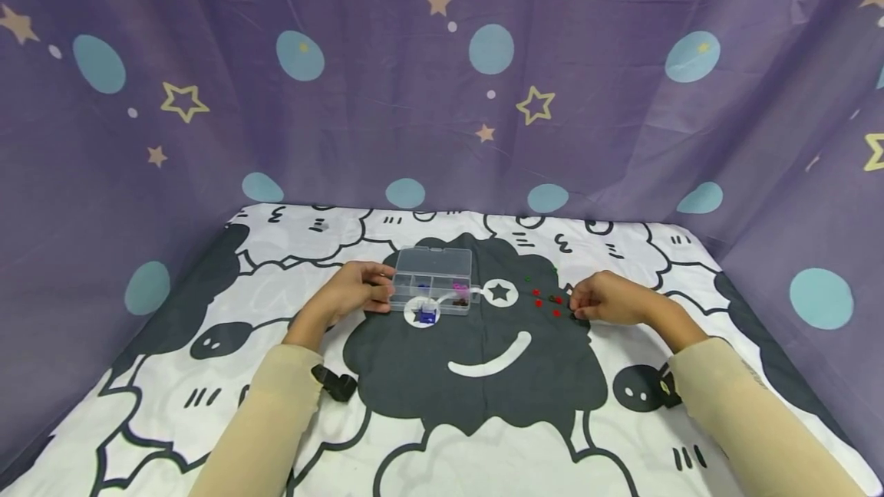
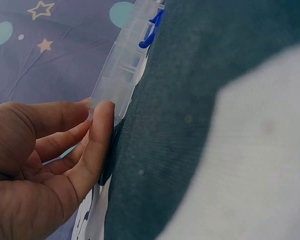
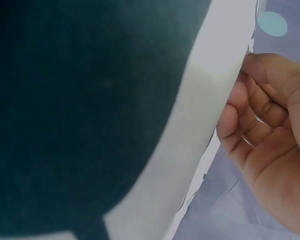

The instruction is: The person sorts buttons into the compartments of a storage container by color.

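Note:
A clear plastic compartment box [image 1: 433, 261] stands on the dark cloud print with its lid raised at the back. My left hand [image 1: 354, 287] grips its left end, and in the left wrist view thumb and fingers pinch the corner. Pink pieces [image 1: 460, 288] and a few dark and blue bits lie in its compartments. A blue piece [image 1: 428, 317] shows at the box's front. Over at the right, my right hand [image 1: 608, 297] has its fingers curled down at the cloth, beside several small red pieces [image 1: 539, 303] and green ones [image 1: 528, 279]. I cannot tell whether those fingertips pinch anything.
A white cloth [image 1: 228, 405] with black cloud and sheep drawings covers the table. Behind it hangs a purple curtain [image 1: 387, 98] with stars and blue dots, which also closes off both sides. A black strap fitting [image 1: 336, 383] is worn on the left wrist.

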`<state>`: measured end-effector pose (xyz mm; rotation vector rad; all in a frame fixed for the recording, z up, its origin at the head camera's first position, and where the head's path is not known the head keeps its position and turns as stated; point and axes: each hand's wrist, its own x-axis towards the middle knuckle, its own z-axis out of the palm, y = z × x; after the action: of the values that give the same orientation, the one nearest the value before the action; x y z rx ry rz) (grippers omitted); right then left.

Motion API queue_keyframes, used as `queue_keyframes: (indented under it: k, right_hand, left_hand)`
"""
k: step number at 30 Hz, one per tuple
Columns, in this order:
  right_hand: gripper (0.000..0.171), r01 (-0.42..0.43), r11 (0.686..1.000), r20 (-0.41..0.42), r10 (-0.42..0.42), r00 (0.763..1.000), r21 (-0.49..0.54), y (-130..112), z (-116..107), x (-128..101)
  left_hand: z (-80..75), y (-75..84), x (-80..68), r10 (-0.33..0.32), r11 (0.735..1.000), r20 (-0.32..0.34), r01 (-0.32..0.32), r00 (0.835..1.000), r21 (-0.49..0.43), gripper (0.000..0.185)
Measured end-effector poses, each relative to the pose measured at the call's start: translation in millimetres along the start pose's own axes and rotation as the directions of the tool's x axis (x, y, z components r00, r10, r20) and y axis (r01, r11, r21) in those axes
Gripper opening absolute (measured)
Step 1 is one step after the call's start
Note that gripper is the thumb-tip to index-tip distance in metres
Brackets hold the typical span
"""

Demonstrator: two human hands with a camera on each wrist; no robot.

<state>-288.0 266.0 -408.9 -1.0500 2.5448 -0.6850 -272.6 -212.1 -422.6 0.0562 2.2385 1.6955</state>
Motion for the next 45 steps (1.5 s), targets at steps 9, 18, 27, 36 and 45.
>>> queue_keyframes:
  k: [9, 18, 27, 36, 45]
  right_hand:
    - [0.006, -0.003, 1.0, 0.015, 0.002, 1.0, 0.014, -2, 1, -2]
    - [0.013, -0.009, 1.0, 0.02, 0.009, 1.0, 0.007, -3, 2, -3]
    - [0.017, 0.02, 1.0, 0.011, -0.02, 1.0, 0.007, 2, 3, -4]
    - [0.015, 0.006, 1.0, -0.016, -0.006, 1.0, -0.003, 1, 4, -2]
    - [0.014, 0.043, 0.999, -0.048, -0.044, 0.998, -0.011, 0, 2, 8]
  left_hand:
    - [-0.2, -0.9, 0.1, 0.004, 1.0, -0.003, -0.004, 1.0, -0.001, 0.049]
    - [0.1, -0.7, 0.4, 0.006, 1.0, 0.002, -0.006, 1.0, -0.002, 0.049]
    - [-1.0, -1.8, 0.1, 0.026, 1.0, 0.011, -0.026, 1.0, -0.002, 0.049]
    - [-0.5, 1.3, 0.6, 0.017, 1.0, 0.013, -0.017, 1.0, 0.006, 0.048]
    - [-0.5, 0.0, 0.0, 0.011, 1.0, 0.003, -0.011, 1.0, 0.009, 0.048]
